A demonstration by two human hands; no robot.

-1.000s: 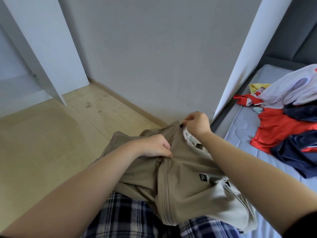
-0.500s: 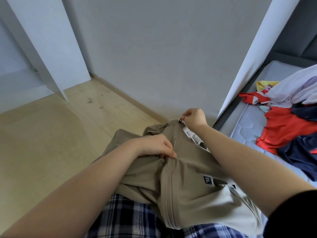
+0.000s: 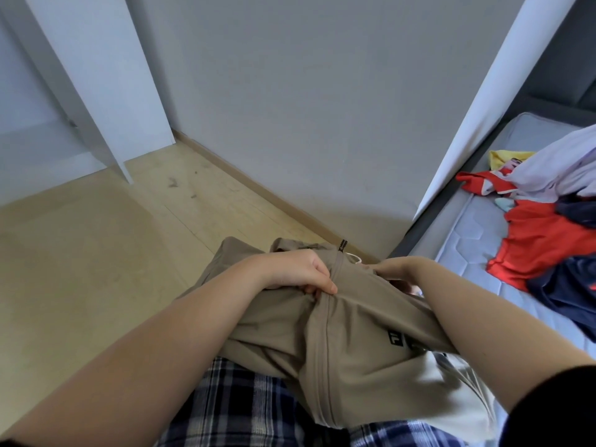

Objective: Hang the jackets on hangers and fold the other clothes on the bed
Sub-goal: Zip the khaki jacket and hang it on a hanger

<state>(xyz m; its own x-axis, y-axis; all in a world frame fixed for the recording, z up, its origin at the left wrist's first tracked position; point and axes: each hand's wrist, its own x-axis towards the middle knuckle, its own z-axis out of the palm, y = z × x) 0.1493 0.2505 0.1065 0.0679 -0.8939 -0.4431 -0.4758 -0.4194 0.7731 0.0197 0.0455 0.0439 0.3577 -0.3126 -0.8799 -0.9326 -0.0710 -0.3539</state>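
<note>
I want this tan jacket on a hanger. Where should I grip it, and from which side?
Probably the collar end of the tan jacket, by the zipper pull. It lies zipped on the lap, neck pointing away, so come from above, one grip either side of the zipper, near the left hand and right hand.

left hand (image 3: pixel 298 273) clenched, right hand (image 3: pixel 397 270) gripping

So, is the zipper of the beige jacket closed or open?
Closed. On the beige jacket the zipper pull sits at the very top, and the front edges meet in one line below it.
</note>
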